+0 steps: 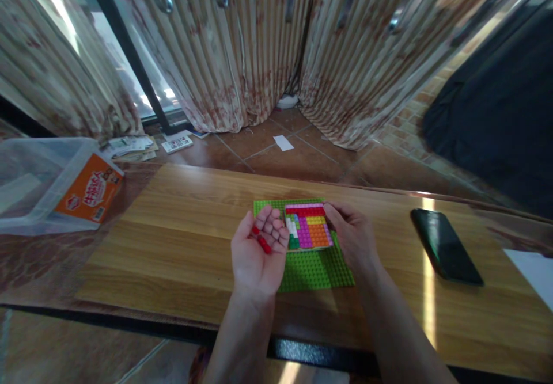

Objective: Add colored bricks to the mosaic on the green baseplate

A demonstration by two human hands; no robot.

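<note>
My left hand (pixel 259 254) is palm up over the left part of a green baseplate, fingers curled and cupped. Small red bricks (pixel 262 242) lie in its palm. Beside those fingers, a flat block of coloured bricks (pixel 306 232) sits on the green baseplate (pixel 311 272), with pink and red rows along its far edge and white, purple, yellow and orange areas nearer. My right hand (pixel 352 231) is at the block's far right corner, thumb and fingers closed together against it. Whatever lies between those fingertips is hidden.
On the right of the wooden table (pixel 181 240) lies a black phone (pixel 444 246), with white paper (pixel 533 272) beyond it. A clear plastic bin (pixel 47 182) with an orange label stands off the left end. Curtains (pixel 259 56) hang behind the table.
</note>
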